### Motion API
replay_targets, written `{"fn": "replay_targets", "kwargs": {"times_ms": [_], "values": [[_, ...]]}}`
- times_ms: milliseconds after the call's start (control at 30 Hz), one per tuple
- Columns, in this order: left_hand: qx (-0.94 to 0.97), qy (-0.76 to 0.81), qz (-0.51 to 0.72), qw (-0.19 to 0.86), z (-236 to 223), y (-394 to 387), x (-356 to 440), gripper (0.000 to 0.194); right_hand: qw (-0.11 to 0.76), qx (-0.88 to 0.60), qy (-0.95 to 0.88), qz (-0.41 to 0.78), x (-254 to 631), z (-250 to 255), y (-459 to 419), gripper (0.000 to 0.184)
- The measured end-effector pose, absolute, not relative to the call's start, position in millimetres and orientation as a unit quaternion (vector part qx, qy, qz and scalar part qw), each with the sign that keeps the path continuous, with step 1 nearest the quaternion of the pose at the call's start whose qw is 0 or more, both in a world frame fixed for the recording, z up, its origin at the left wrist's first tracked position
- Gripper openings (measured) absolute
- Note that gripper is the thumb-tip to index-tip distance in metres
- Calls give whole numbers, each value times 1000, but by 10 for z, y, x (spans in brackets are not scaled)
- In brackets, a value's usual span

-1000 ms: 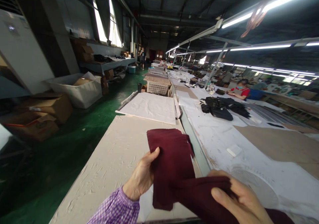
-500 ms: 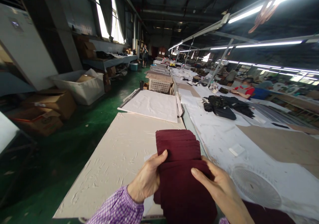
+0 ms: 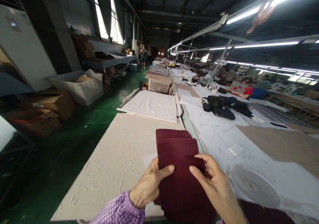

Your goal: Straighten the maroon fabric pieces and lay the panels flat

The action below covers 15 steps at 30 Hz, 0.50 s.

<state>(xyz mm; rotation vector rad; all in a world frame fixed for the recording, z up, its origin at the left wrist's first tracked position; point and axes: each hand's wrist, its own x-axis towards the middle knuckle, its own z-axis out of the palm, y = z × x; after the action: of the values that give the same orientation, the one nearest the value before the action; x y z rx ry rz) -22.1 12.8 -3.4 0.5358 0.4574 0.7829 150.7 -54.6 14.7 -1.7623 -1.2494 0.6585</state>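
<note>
A stack of dark maroon fabric pieces (image 3: 178,147) is held up in front of me, its layered edges fanned at the top. My left hand (image 3: 152,181) grips its left edge, thumb lying on the front face and the fingers hidden behind. On the other side, my right hand (image 3: 211,177) holds the right edge, thumb on the front and index finger at the side. Another piece of maroon fabric (image 3: 264,214) lies at the bottom right, partly cut off by the frame. A bit of white paper or cloth (image 3: 149,159) shows behind the stack.
A beige-topped table (image 3: 104,157) lies below, with a white-covered board (image 3: 149,104) beyond it. To the right, a long white table (image 3: 211,144) carries dark garments (image 3: 219,106) and a round fan grille (image 3: 254,186). Cartons (image 3: 50,101) and a white bin (image 3: 84,88) stand left. A person (image 3: 244,89) sits across.
My left thumb has moved lower and further in across the stack. The right index finger has come up onto its edge, and the fold across the front has flattened.
</note>
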Motion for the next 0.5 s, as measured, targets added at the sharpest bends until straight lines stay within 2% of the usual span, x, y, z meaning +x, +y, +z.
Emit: {"fn": "replay_targets", "kwargs": {"times_ms": [67,167,267,400,500], "values": [[244,225,374,866,-40,142,-219,27,459,-695,-507,219,1503,109,-567,48],[248,216,370,869,-46,169,-252,30,446,-674,-561,182,1524,110,-588,34],[258,212,364,869,-25,175,-285,29,411,-682,-566,215,1561,139,-584,29],[263,216,367,866,11,169,-296,26,422,-676,-535,280,1579,149,-555,30],[265,210,370,865,4,167,-284,26,432,-688,-520,264,1543,132,-534,31]]}}
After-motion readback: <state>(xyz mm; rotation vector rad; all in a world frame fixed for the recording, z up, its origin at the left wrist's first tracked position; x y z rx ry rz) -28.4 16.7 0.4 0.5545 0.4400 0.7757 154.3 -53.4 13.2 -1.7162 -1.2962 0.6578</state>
